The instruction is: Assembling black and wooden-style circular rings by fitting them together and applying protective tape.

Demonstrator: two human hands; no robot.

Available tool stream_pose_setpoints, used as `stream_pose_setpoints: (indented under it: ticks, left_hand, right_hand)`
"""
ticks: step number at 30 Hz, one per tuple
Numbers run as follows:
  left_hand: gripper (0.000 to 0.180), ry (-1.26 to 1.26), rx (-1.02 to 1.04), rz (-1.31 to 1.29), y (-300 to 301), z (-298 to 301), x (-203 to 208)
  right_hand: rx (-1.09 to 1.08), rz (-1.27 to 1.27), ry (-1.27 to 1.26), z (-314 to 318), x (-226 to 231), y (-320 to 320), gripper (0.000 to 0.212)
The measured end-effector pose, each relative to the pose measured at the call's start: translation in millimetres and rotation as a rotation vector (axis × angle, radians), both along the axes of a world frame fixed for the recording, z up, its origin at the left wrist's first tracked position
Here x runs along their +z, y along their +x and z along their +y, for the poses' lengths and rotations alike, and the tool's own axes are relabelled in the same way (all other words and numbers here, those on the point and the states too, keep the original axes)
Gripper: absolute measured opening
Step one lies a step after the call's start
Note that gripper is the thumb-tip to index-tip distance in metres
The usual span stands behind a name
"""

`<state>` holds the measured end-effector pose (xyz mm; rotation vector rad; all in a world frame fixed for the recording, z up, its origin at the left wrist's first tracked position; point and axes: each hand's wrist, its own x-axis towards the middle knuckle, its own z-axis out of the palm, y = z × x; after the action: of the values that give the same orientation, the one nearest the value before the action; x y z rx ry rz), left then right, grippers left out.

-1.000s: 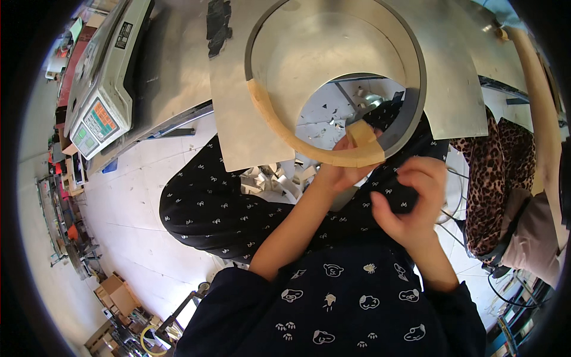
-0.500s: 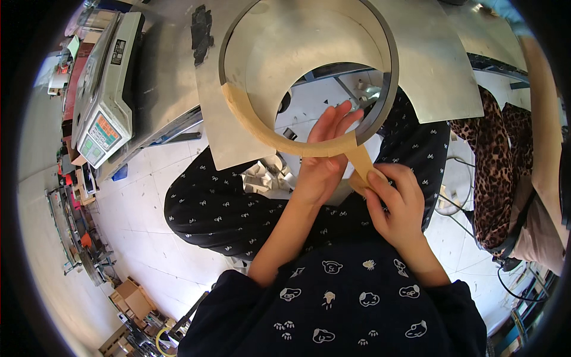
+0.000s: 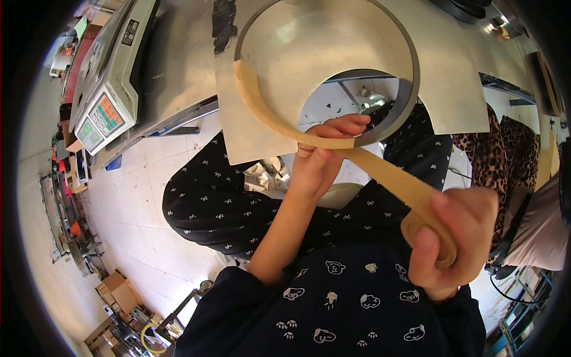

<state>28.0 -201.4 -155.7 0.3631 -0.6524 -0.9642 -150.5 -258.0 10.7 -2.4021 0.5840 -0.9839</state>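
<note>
A large dark grey ring (image 3: pixel 409 101) lies on a cut-out metal sheet (image 3: pixel 458 107), its near part jutting over the opening. Tan masking tape (image 3: pixel 262 114) covers the rim from its left side round to the near edge. My left hand (image 3: pixel 324 154) is closed on that taped near edge, fingers inside the ring and thumb outside. At the lower right, my right hand (image 3: pixel 461 238) grips a roll of masking tape (image 3: pixel 425 229). Between the two hands a tape strip (image 3: pixel 386 172) stretches taut from the rim to the roll.
A white digital scale (image 3: pixel 98 119) stands on the metal table (image 3: pixel 178 65) at left. My legs (image 3: pixel 220 190) are spread below the ring, with off-white scraps (image 3: pixel 267 175) between them. To the right is a person in leopard print (image 3: pixel 505 149). Boxes (image 3: pixel 122 291) stand at lower left.
My right hand has moved right and toward me with the roll, drawing out a longer strip. My left hand has closed on the taped rim. The view has shifted slightly.
</note>
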Motion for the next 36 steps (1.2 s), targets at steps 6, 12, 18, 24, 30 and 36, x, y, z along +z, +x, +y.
stream_pose_setpoints:
  ticks: [6, 12, 18, 24, 30, 36]
  left_hand:
    - [0.023, 0.014, -0.071, -0.020, 4.9, 2.2, 7.4]
    - [0.022, -0.038, -0.091, 0.030, 1.1, -1.6, 4.9]
    - [0.029, -0.020, -0.121, -0.028, 7.4, -1.5, 3.6]
    - [0.055, -0.011, -0.321, 0.285, 15.8, -2.7, -41.0]
    - [0.068, 0.070, -0.359, 0.248, 25.9, -33.3, -3.9]
    - [0.066, 0.264, -0.262, 0.244, 14.7, -28.5, 3.5]
  right_hand:
    - [0.051, 0.097, -0.136, -15.4, 19.7, 25.8, 0.027]
    - [0.144, 0.102, -0.194, -31.1, 22.2, 37.2, 0.025]
    - [0.128, 0.124, -0.306, -45.2, 25.4, 72.1, 0.019]
    - [-0.033, 0.329, -0.137, -47.2, 1.2, 109.9, 0.019]
    - [0.074, 0.474, -0.347, -53.6, -8.2, 114.4, 0.015]
    - [-0.042, 0.215, -0.364, -61.8, -11.7, 115.6, 0.020]
